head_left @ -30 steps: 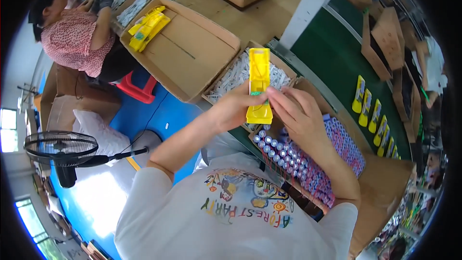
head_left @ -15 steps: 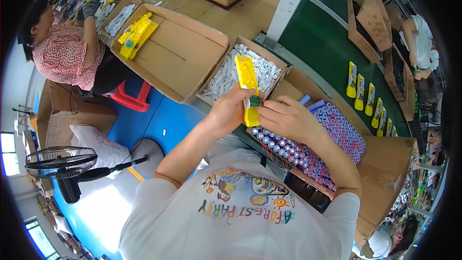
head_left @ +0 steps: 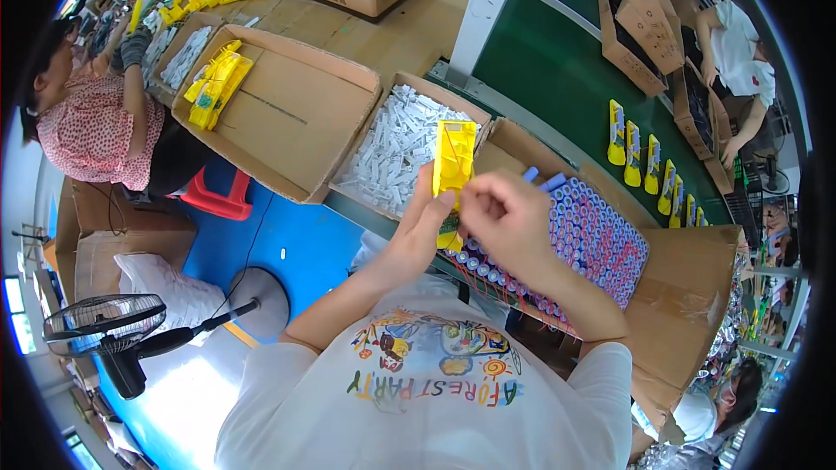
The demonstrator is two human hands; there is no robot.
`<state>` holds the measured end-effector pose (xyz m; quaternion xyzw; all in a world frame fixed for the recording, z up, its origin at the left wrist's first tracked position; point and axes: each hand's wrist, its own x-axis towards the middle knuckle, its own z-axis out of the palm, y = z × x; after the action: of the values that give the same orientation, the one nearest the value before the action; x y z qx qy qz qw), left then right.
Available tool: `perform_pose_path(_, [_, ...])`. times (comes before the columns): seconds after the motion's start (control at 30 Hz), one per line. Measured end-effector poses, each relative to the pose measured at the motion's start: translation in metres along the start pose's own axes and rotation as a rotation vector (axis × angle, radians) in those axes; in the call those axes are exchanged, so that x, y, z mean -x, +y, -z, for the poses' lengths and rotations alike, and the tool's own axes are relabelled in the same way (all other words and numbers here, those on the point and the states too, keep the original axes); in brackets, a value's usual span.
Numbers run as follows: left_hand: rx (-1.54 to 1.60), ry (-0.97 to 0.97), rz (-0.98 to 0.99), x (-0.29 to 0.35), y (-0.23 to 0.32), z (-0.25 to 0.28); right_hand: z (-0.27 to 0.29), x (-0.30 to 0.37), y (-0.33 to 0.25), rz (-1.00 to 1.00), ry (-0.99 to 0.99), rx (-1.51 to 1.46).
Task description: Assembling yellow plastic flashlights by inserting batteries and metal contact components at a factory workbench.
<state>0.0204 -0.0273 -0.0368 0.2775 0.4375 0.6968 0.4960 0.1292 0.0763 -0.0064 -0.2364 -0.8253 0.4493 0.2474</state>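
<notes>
Hands meet at the centre of the frame over a long yellow plastic casing (head_left: 454, 161), held upright above the boxes. The left hand (head_left: 416, 239) comes up from below, its fingers (head_left: 433, 200) closed on the casing's lower part from the left. The right hand (head_left: 505, 218) sits just to the right, its fingers (head_left: 475, 196) pinched together at the casing's right edge, with something small between them that is too hidden to tell. A small circuit piece (head_left: 449, 231) with thin red wires shows at the casing's bottom end, between the two hands.

Directly beneath the hands, right of centre, an open cardboard box holds a tray of blue-purple cylindrical cells (head_left: 592, 239) standing on end. Just left of the casing, another cardboard box of small white parts (head_left: 392, 152) lies open. Further toward the upper left, a wide shallow carton (head_left: 287, 113) holds a few more yellow casings (head_left: 216, 83) at its far corner.

At the upper right, a green conveyor surface (head_left: 557, 61) carries a row of finished yellow pieces (head_left: 649, 170). A second person in a red-patterned top (head_left: 91, 126) works at the left edge. A standing fan (head_left: 104, 326) is at the lower left on the blue floor.
</notes>
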Motion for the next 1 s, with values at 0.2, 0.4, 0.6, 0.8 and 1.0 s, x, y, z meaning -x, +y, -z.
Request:
perform_pose_path(0.2, [-0.009, 0.079, 0.034, -0.005, -0.012, 0.007, 0.012, -0.001, 0.016, 0.244, -0.034, 0.158])
perform_pose_path(0.4, [-0.040, -0.008, 0.095, -0.006, -0.006, 0.013, 0.054, -0.032, 0.056, 0.032, -0.600, 0.532])
perform_pose_path(0.6, [-0.086, -0.067, 0.131, 0.003, -0.014, 0.016, 0.041, -0.009, 0.018, 0.451, -0.005, 0.501])
perform_pose_path(0.8, [-0.178, -0.099, 0.080, 0.002, -0.015, 0.012, 0.028, 0.002, 0.018, 1.101, -0.100, 0.752])
perform_pose_path(1.0, [-0.255, -0.088, 0.087, 0.000, -0.012, 0.021, 0.029, -0.025, 0.012, 1.145, -0.181, 0.703])
